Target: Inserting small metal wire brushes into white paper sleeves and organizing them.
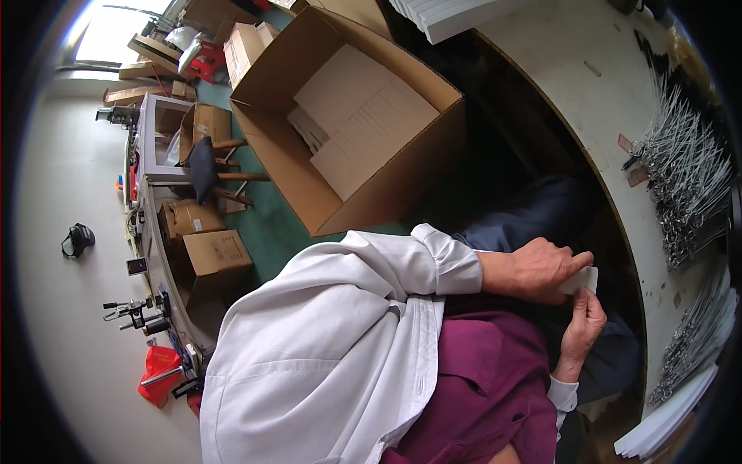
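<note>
My left hand [529, 269] is closed at the edge of a small white flat piece [581, 281], with the index finger stretched over its far side. From the other side, the thumb and fingers of my right hand [581, 329] pinch the same piece. Its exact kind is not clear, as fingers cover much of it. Both hands are held over my lap, beside the edge of a pale worktable [610, 139]. On that table lie a heap of thin metal wires with hooked ends [688, 170] and a second bundle of wires [696, 332].
A large open cardboard box [386, 185] with flat cardboard inside stands on the green floor. White strips lie stacked at the table's top [456, 17] and bottom [668, 414] ends. Further off are a wooden stool [205, 170], smaller cartons [216, 259] and a red bag [158, 375].
</note>
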Tool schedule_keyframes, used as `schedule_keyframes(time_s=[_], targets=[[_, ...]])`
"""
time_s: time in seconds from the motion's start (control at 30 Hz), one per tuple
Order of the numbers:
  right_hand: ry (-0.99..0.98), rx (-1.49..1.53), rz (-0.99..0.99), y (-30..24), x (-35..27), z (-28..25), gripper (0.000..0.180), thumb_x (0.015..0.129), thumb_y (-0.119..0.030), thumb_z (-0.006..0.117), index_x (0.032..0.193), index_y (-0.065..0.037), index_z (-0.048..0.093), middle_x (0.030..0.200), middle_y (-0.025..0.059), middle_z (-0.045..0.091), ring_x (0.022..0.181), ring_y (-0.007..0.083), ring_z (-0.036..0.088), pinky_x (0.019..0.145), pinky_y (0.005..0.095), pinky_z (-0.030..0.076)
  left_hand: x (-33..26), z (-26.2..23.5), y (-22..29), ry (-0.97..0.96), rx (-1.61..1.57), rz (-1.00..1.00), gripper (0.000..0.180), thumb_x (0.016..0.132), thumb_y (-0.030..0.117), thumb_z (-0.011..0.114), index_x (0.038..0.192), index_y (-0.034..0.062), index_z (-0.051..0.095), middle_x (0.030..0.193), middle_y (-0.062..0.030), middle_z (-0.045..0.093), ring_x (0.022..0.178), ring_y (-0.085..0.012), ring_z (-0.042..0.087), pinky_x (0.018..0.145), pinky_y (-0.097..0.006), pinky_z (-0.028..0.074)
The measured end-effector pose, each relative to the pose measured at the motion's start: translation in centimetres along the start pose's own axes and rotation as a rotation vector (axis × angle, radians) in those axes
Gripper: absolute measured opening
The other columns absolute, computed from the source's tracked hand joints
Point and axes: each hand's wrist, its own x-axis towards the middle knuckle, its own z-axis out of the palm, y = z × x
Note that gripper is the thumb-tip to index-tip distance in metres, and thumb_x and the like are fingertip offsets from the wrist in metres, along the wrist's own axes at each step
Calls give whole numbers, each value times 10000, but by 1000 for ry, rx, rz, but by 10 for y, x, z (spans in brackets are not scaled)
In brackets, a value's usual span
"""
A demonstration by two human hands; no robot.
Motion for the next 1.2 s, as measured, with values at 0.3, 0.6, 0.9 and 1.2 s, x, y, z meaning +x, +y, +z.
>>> schedule_keyframes(time_s=[0.3, 0.6, 0.9, 1.2], targets=[[-33, -74, -17, 0, -7, 2, 322, 1067, -228, 578, 1017, 75, 674, 844, 40, 683, 785, 95, 554, 699, 285, 468, -1, 1, -3, -75, -33, 51, 558, 773, 265, 773, 1241, 63, 547, 958, -213, 675, 833, -399, 705, 716, -491, 569], [136, 139, 48, -4, -11, 17, 371, 1068, -157, 553, 1359, 74, 555, 1125, 153, 695, 1041, 191, 663, 929, 315, 525, -5, 4, -5, -27, 17, 86, 458, 834, 283, 730, 1198, 59, 565, 935, -215, 658, 795, -402, 700, 669, -482, 568], [204, -165, -48, -11, -6, 22, 312, 1049, -167, 578, 1235, 57, 690, 1140, 196, 748, 1054, 212, 710, 894, 336, 554, -2, 22, -14, 40, -34, 17, 586, 830, 216, 731, 1326, 45, 468, 982, -228, 667, 814, -423, 693, 680, -500, 571], [209, 291, 166, -13, 5, 28, 228, 960, -109, 721, 1120, 50, 747, 936, 69, 770, 857, 64, 660, 756, 232, 533, 0, 15, -1, 59, 105, -53, 612, 798, 211, 778, 1298, -1, 494, 999, -238, 702, 864, -418, 714, 700, -491, 588]])
